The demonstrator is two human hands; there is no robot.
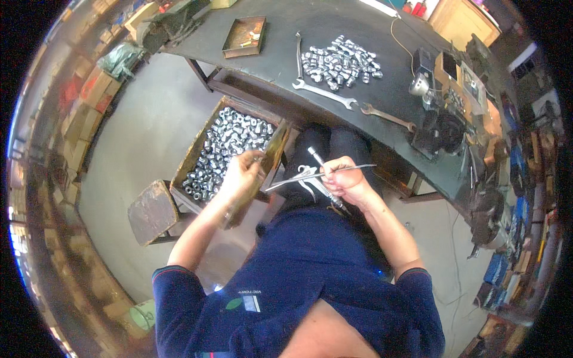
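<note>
Right of the frame's centre, the right hand [346, 179] has its grip around a thin rod [280, 185]; the blurred left hand [243, 172], grip impossible to tell, overlaps the crate [190, 156].

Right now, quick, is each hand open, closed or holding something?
Left hand: blurred; can't tell whether it's open, closed or holding anything.
Right hand: closed, holding a slim silver tool.

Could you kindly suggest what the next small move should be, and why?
If the left hand, too blurred to judge, is empty, it might best take one of the metal fittings from the open box: they lie loose close by, while the right hand grips a slim metal rod.
</note>
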